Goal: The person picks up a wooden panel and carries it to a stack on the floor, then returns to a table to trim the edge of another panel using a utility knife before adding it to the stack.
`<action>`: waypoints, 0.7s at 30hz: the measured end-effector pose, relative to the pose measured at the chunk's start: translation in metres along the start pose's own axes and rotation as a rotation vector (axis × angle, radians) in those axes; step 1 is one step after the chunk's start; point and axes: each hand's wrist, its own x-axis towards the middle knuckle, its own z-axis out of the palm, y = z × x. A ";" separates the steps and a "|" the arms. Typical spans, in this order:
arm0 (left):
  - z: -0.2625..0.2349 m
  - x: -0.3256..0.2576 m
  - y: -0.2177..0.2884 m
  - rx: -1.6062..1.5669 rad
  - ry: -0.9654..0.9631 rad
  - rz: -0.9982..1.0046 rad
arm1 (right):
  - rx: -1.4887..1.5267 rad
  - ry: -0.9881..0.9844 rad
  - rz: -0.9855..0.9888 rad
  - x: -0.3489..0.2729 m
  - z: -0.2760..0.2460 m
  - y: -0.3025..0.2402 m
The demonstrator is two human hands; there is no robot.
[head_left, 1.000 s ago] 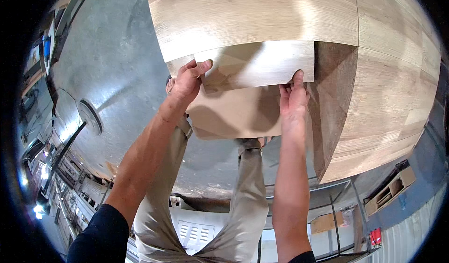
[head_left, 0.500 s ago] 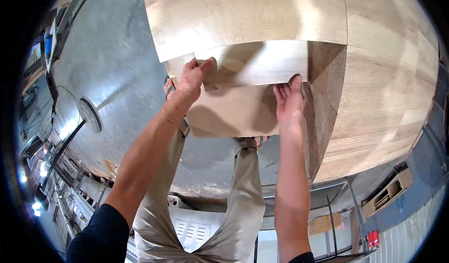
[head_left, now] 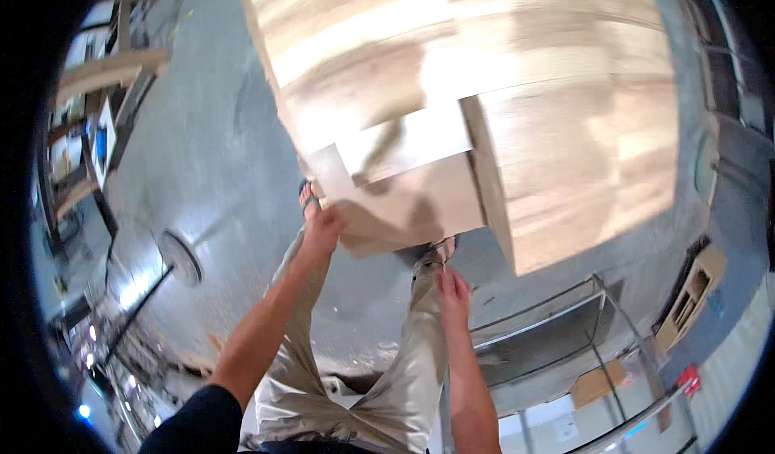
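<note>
**Wooden panel held at one corner in workshop**

Seen from above: left hand (head_left: 321, 232) pressed against the lower left corner of a pale wooden panel (head_left: 412, 192), fingers curled at its edge, though motion blur keeps the exact hold from being read. Right hand (head_left: 454, 286) hanging free below the panel, fingers loosely extended, touching nothing. Panel lying tilted in a notch of a large butcher-block worktop (head_left: 565, 131), partly overhanging the grey concrete floor (head_left: 202, 131) above sandalled feet.

Judged risky: with only one hand on it and much of it unsupported, could tip or slide off and drop onto the toes; fingers at the corner also exposed to pinching against the worktop's edge.

Lower right: a flat brown cardboard piece (head_left: 596, 383) and a white rectangular label (head_left: 565, 430) on a metal-framed cart (head_left: 557, 325); a small red tag (head_left: 689, 378) beyond. Wooden box with open compartments (head_left: 694, 292) against the right edge. Lettering too small to read.
</note>
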 end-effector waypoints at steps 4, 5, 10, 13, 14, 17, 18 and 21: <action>-0.010 -0.106 0.034 -0.141 -0.418 -0.190 | 0.249 0.356 0.000 -0.129 -0.094 0.066; -0.027 -0.112 0.030 0.184 -0.555 -0.099 | 0.264 0.436 0.042 -0.161 -0.097 0.081; -0.057 -0.148 0.073 0.139 -0.578 -0.159 | 0.485 0.483 0.106 -0.309 -0.094 0.158; -0.079 -0.140 0.109 0.301 -0.580 -0.110 | 0.512 0.507 0.184 -0.360 -0.041 0.212; -0.094 -0.126 0.102 0.271 -0.729 0.000 | 0.481 0.497 0.166 -0.375 -0.034 0.221; -0.098 -0.106 0.111 0.437 -0.417 -0.041 | 0.245 0.602 0.076 -0.396 -0.023 0.231; -0.086 -0.114 0.128 0.547 -0.354 -0.022 | 0.305 0.643 0.053 -0.400 -0.028 0.235; -0.055 -0.145 0.156 0.585 -0.517 -0.077 | 0.338 0.772 0.061 -0.438 -0.031 0.250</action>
